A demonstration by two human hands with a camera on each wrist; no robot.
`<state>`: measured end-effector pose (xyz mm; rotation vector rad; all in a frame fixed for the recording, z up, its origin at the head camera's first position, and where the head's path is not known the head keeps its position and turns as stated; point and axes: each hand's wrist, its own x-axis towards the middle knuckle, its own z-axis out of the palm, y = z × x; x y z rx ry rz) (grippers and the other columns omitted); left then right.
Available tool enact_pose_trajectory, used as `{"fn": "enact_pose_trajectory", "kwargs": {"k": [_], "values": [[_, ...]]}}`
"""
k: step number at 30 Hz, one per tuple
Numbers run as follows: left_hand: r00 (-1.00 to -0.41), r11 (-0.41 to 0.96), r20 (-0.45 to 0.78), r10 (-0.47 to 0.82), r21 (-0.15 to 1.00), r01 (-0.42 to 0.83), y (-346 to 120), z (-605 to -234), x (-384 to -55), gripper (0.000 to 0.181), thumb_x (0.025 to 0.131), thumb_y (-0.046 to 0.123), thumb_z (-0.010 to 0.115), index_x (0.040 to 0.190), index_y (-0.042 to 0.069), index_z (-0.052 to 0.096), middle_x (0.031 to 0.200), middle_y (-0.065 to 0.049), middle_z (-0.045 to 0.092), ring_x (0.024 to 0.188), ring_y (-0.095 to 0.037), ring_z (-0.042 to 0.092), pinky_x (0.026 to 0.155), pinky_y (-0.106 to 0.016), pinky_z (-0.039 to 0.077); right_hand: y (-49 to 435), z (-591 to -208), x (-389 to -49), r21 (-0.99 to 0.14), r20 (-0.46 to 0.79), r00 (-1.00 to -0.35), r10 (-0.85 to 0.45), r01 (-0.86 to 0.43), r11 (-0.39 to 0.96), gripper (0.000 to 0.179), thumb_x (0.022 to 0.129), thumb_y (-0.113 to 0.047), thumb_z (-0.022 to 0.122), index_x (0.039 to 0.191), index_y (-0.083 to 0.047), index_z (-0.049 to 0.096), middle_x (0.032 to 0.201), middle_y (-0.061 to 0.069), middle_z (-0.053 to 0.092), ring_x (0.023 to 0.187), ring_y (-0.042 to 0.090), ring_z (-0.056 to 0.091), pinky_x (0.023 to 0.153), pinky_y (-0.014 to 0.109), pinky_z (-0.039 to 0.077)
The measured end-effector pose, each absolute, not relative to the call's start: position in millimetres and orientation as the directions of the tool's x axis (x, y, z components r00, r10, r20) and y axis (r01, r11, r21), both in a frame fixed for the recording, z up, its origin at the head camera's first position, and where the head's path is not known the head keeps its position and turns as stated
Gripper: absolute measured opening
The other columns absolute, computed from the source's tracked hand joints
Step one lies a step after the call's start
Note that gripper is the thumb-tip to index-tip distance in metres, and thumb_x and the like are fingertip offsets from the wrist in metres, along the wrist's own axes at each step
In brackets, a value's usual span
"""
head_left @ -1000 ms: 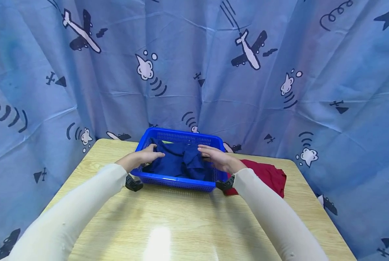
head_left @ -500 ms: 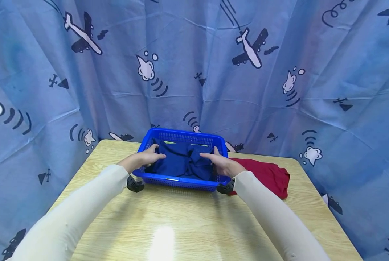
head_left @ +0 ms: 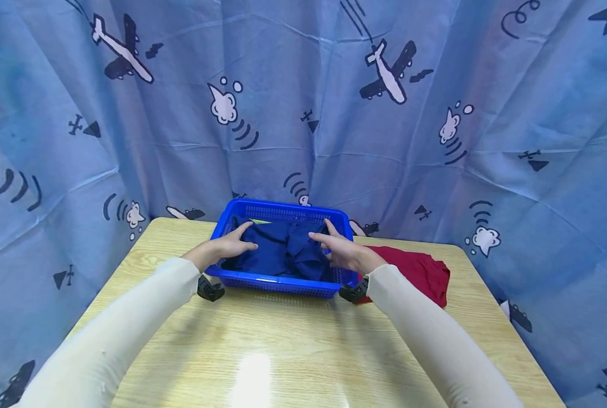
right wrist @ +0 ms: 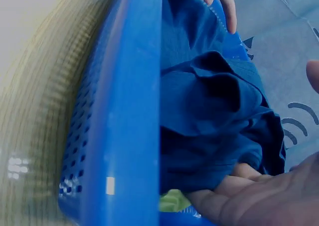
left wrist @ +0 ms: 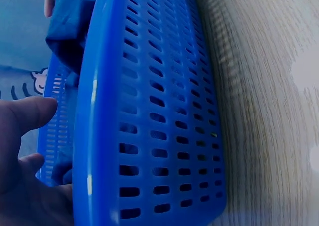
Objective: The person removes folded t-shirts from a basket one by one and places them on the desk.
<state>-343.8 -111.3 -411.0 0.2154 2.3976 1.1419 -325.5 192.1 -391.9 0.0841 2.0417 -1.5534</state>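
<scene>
1. The left hand (head_left: 227,245) reaches over the basket's left end, thumb spread from the fingers. Its grip looks released; whether the fingertips touch cloth is unclear.
2. The blue perforated plastic basket (head_left: 278,281) sits on the wood-grain bench (head_left: 283,334). It looks light and fairly rigid, its smooth rim perhaps a little slippery; the short ends would give the best hold on it.
3. The navy cloth (head_left: 268,243) lies loosely bunched inside the basket, between the hands. I judge it light, soft and limp, not fragile; it should sag between two holds, so opposite edges taken with a layer or two of fabric would serve best.
4. Lime-green fabric (right wrist: 173,201) peeks out beneath it and could be caught up by a deep hold.
5. The right hand (head_left: 344,249) has its fingers tucked under the navy folds, thumb apart; the grip is loose rather than clenched.
6. The red cloth (head_left: 410,272) lies rumpled on the bench beside the basket, likely just as soft.
</scene>
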Motion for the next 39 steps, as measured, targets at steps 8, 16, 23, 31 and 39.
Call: {"fn": "enact_pose_trajectory", "kwargs": {"k": [8, 16, 23, 31, 39], "values": [[-0.869, 0.658, -0.359, 0.341, 0.752, -0.052, -111.2, -413.6, -344.2, 0.075, 0.105, 0.03, 0.05, 0.164, 0.019, 0.005, 0.17, -0.021, 0.004, 0.157, -0.042, 0.009, 0.125, -0.06, 0.015, 188.9, -389.2, -322.3, -0.862, -0.459, -0.853, -0.247, 0.36, 0.358, 0.092, 0.103, -0.042, 0.055, 0.161, -0.034, -0.016, 0.171, 0.011, -0.017, 0.157, 0.046, -0.004, 0.123, 0.067, 0.012], [-0.882, 0.633, -0.329, 0.337, 0.773, -0.047, -109.4, -408.3, -345.9, 0.07, 0.103, 0.029, 0.051, 0.163, 0.017, 0.017, 0.17, -0.02, 0.009, 0.155, -0.042, 0.016, 0.125, -0.059, 0.02, 183.9, -385.7, -317.1, -0.846, -0.415, -0.876, -0.244, 0.274, 0.456, 0.087, 0.103, -0.042, 0.055, 0.163, -0.029, -0.007, 0.172, 0.013, -0.01, 0.157, 0.045, 0.002, 0.121, 0.067, 0.017], [-0.872, 0.673, -0.341, 0.352, 0.739, -0.017, -107.7, -411.5, -345.1, 0.056, 0.099, 0.022, 0.052, 0.154, 0.011, 0.042, 0.162, -0.022, 0.03, 0.121, -0.034, 0.049, 0.107, -0.049, 0.042, 174.5, -399.2, -316.5, -0.776, -0.371, -0.871, -0.321, 0.101, 0.623, 0.083, 0.102, -0.04, 0.056, 0.164, -0.03, 0.0, 0.172, 0.011, -0.004, 0.158, 0.042, 0.002, 0.122, 0.067, 0.014], [-0.831, 0.685, -0.389, 0.398, 0.728, -0.013, -110.8, -411.1, -349.9, 0.057, 0.101, 0.021, 0.053, 0.156, 0.012, 0.04, 0.168, -0.022, 0.019, 0.155, -0.042, 0.017, 0.126, -0.058, 0.018, 169.5, -401.3, -320.6, -0.695, -0.398, -0.85, -0.345, 0.034, 0.718, 0.074, 0.103, -0.043, 0.054, 0.164, -0.034, 0.013, 0.172, 0.013, 0.009, 0.156, 0.045, 0.012, 0.121, 0.068, 0.019], [-0.875, 0.664, -0.334, 0.35, 0.748, -0.021, -112.4, -414.3, -354.8, 0.051, 0.096, 0.012, 0.055, 0.146, 0.002, 0.052, 0.162, -0.026, 0.031, 0.151, -0.039, 0.029, 0.125, -0.051, 0.025, 170.3, -410.7, -325.4, -0.689, -0.297, -0.92, -0.257, 0.02, 0.724, 0.062, 0.102, -0.035, 0.059, 0.156, -0.011, 0.039, 0.162, 0.018, 0.037, 0.147, 0.04, 0.039, 0.117, 0.058, 0.036]]}}
